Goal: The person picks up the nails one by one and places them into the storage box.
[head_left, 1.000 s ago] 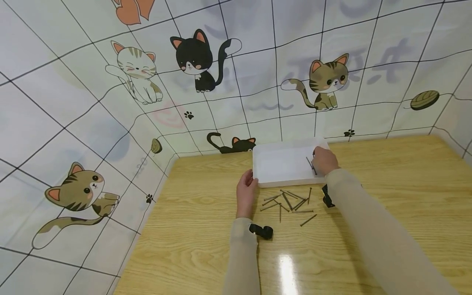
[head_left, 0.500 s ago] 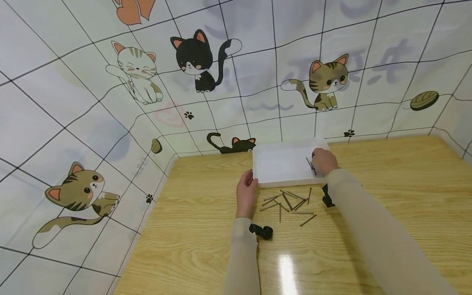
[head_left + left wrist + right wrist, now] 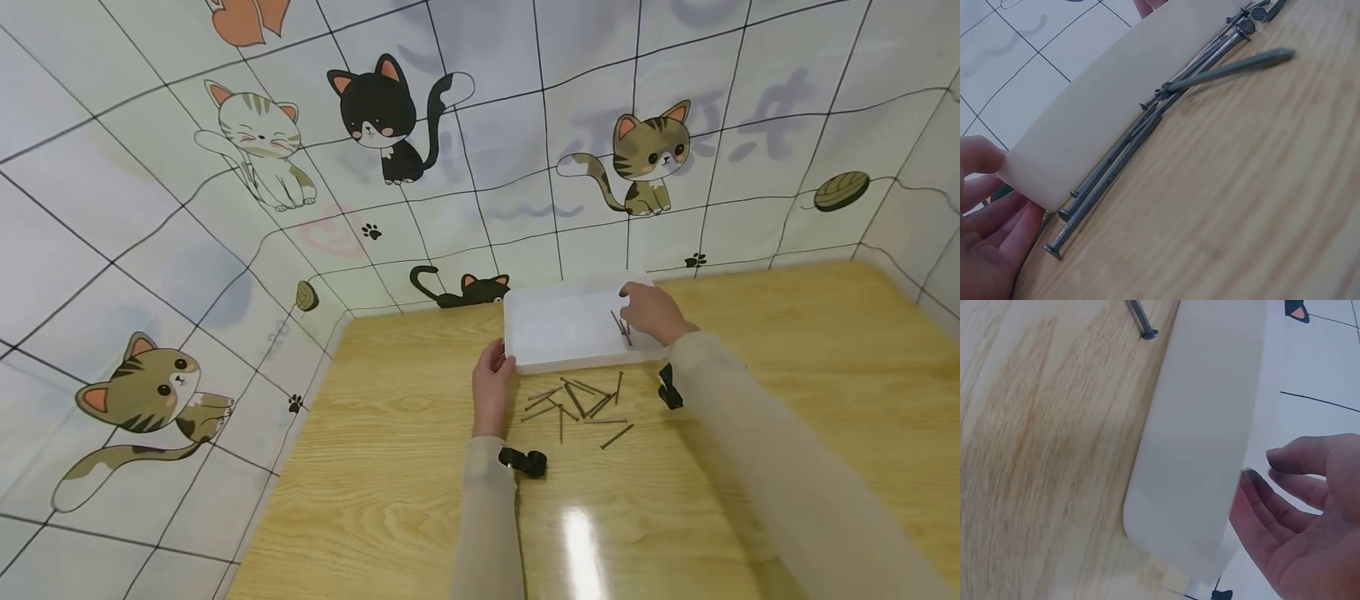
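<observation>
A shallow white tray (image 3: 562,329) stands on the table. My left hand (image 3: 492,387) grips its near left corner, the thumb (image 3: 982,153) at the rim and the other fingers against the outer side. Over the tray's right end is my right hand (image 3: 654,312), its fingers loosely bent and nothing held between them in the right wrist view. A few nails (image 3: 621,327) lie in the tray beside those fingers. In front of the tray, several more long nails (image 3: 576,400) lie loosely scattered and partly crossed.
The wooden table (image 3: 375,467) runs back to a wall (image 3: 517,167) printed with cats and grid lines. Another wall meets it at the left. Black camera straps (image 3: 523,461) sit on both wrists.
My right hand has let go of a nail inside the tray and lifted slightly, its fingers parting. The left hand stays at the tray's corner. The head view has shifted a little.
</observation>
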`<state>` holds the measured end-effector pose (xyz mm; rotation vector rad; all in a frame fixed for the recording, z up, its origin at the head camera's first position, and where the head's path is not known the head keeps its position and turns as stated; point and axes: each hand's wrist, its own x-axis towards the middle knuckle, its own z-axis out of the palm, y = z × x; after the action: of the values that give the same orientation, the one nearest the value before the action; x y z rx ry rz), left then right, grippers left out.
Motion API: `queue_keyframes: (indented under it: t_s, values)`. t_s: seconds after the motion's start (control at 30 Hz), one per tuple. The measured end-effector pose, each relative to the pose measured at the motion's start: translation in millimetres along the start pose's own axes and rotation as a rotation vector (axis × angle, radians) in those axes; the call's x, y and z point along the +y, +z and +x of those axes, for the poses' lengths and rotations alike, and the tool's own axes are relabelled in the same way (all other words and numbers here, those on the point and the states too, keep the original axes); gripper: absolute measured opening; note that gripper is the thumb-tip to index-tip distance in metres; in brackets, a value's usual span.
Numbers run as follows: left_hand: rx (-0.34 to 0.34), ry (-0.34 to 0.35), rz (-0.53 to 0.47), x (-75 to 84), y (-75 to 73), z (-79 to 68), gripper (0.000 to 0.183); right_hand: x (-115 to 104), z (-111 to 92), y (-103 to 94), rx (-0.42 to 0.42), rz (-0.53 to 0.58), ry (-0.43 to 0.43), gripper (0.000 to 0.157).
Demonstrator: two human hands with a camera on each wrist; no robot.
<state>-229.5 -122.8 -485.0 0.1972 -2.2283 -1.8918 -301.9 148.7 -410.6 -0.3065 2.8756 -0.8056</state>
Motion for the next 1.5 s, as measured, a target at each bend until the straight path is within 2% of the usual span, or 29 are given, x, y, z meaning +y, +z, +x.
queue_keyframes:
  t_s: [0.2,0.33,0.53,0.7,0.87,1.03,1.5]
  values:
    - [-0.011,0.005,-0.003,1.5,3.2,1.7,0.043,-5,-19,-13.0,0.117,0.074,-0.038,0.040]
    - [-0.009,-0.009,0.001,-0.8,1.6,0.8,0.043,-2,-37,-10.4,0.181,0.134,-0.068,0.039]
    - [-0.022,0.009,-0.021,-4.4,-2.8,0.3,0.043,2,-61,-3.1,0.238,0.246,-0.087,0.039]
    - [-0.034,0.003,-0.025,-3.1,-4.3,-1.4,0.044,0,-80,-0.1,0.232,0.330,-0.091,0.041]
    - [-0.029,-0.011,-0.020,-3.7,-3.6,-2.4,0.045,-2,-94,2.6,0.215,0.360,-0.094,0.041]
    - [-0.029,0.003,-0.022,-3.8,-3.5,-2.1,0.046,-2,-105,7.0,0.217,0.376,-0.092,0.042]
    - [-0.038,-0.003,-0.030,-4.9,-4.7,-2.4,0.043,1,-108,27.3,0.154,0.429,-0.124,0.038]
